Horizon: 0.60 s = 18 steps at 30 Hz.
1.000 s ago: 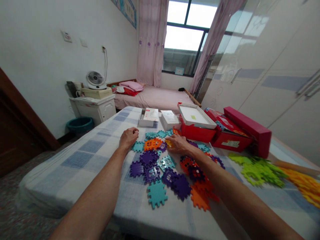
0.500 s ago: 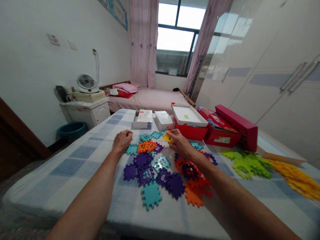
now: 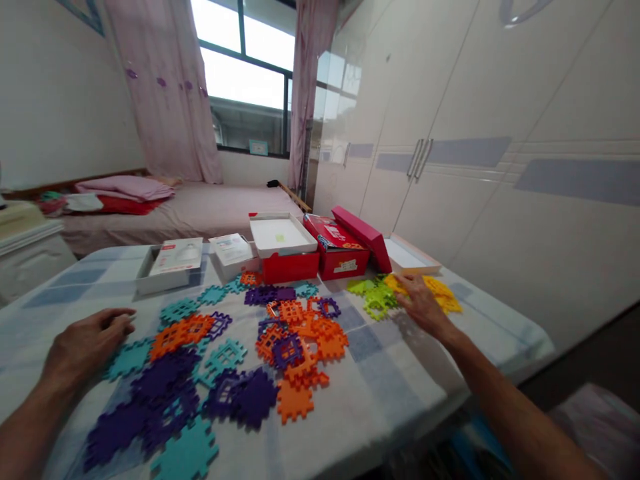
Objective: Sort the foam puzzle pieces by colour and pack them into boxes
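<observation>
Yellow notched tiles [image 3: 443,293], in the head view, lie heaped beside lime-green tiles [image 3: 376,303] on the cloth-covered bench [image 3: 380,393]. Apparently thin plastic, they should be light, stiff and slick, best taken by a toothed rim. The right hand [image 3: 419,301] has its fingers at the heap, grip unclear; the left hand [image 3: 93,340] lies loosely curled, seemingly bare, beside a flat teal tile [image 3: 131,359].

Daylight fills the dark-framed window [image 3: 255,80], pink curtains [image 3: 165,93] flanking it. Below the window lies a pink-sheeted bed [image 3: 220,207]; right of the window stands a glossy white wardrobe [image 3: 460,100]; left, a white wall [image 3: 50,100].
</observation>
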### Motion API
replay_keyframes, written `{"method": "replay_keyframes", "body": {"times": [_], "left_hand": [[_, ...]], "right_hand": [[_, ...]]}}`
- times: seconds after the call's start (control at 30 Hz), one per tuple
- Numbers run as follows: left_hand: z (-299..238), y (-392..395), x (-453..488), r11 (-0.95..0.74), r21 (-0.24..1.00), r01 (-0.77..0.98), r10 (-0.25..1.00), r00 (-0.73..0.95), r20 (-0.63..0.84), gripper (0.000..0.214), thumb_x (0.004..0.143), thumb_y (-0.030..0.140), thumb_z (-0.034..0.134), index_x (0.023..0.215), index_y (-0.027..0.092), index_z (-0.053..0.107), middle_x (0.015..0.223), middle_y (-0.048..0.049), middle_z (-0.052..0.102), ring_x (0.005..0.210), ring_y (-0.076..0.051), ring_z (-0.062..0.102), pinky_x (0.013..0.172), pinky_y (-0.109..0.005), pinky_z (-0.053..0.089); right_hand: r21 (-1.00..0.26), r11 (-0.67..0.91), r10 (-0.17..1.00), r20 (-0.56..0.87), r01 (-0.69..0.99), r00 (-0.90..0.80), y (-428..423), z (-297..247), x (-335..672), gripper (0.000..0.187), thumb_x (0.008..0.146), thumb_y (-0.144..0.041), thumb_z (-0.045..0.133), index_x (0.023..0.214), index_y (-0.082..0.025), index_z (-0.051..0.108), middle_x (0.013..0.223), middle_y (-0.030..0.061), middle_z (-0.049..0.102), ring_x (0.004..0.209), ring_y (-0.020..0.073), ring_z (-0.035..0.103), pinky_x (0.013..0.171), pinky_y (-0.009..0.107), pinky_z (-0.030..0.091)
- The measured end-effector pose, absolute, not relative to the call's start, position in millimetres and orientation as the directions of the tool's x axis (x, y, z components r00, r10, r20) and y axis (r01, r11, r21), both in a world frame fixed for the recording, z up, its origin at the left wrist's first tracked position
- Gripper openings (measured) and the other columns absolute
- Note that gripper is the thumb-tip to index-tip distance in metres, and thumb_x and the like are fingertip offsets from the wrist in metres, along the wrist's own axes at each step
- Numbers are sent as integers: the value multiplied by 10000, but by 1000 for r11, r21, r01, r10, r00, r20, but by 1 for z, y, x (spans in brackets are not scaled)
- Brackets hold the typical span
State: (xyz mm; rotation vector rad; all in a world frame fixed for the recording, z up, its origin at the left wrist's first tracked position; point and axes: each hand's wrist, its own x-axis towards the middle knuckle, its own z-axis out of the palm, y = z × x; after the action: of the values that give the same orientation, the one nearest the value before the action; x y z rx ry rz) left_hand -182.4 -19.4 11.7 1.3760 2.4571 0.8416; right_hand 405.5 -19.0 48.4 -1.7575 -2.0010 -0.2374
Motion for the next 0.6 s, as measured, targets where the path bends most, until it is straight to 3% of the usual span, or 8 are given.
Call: {"method": "replay_keyframes", "body": {"times": [0.13,0.23,0.37,0.47,0.53,0.6], "left_hand": [[16,-23,-177,418,577,702,821,-563,91,219,684,515,363,754,405,539,477,163,608,747,-221,614,646,-301,425],[17,-22,-178,411,586,698,816,-568,104,206,679,497,377,735,396,547,486,161,608,741,-208,620,648,-290,435],[9,-18,-184,389,619,682,812,-571,119,167,693,425,446,789,366,569,550,160,632,695,-177,611,601,-254,424],[2,-17,-188,354,654,668,817,-561,131,200,715,348,477,860,305,607,621,108,664,662,-160,600,578,-237,411],[0,-17,-188,337,657,674,823,-550,143,243,715,306,486,902,256,633,667,65,679,647,-155,593,563,-234,407],[1,-18,-186,305,655,691,831,-529,171,285,719,286,477,933,213,649,684,29,681,631,-155,590,569,-238,412]], "right_hand": [[-38,-162,885,436,986,162,-2,48,480,406,831,-226,450,1196,-87,560,1132,182,526,1073,258,518,946,380,421],[-13,-256,886,397,967,240,12,50,505,389,821,-197,456,1178,-90,570,1141,187,530,1020,246,557,870,366,450],[-13,-280,895,357,960,266,26,54,512,371,853,-227,425,1163,-108,591,1210,231,522,1054,320,555,796,454,444],[6,-267,889,386,964,244,32,54,506,405,871,-287,406,1169,-93,599,1269,265,496,1158,383,484,821,518,406],[28,-204,861,480,979,166,33,51,493,421,863,-297,414,1185,-93,593,1287,261,491,1191,385,453,862,520,393],[24,-44,822,568,999,23,28,46,468,417,854,-299,425,1179,-101,595,1257,245,518,1181,358,466,913,489,393]]}}
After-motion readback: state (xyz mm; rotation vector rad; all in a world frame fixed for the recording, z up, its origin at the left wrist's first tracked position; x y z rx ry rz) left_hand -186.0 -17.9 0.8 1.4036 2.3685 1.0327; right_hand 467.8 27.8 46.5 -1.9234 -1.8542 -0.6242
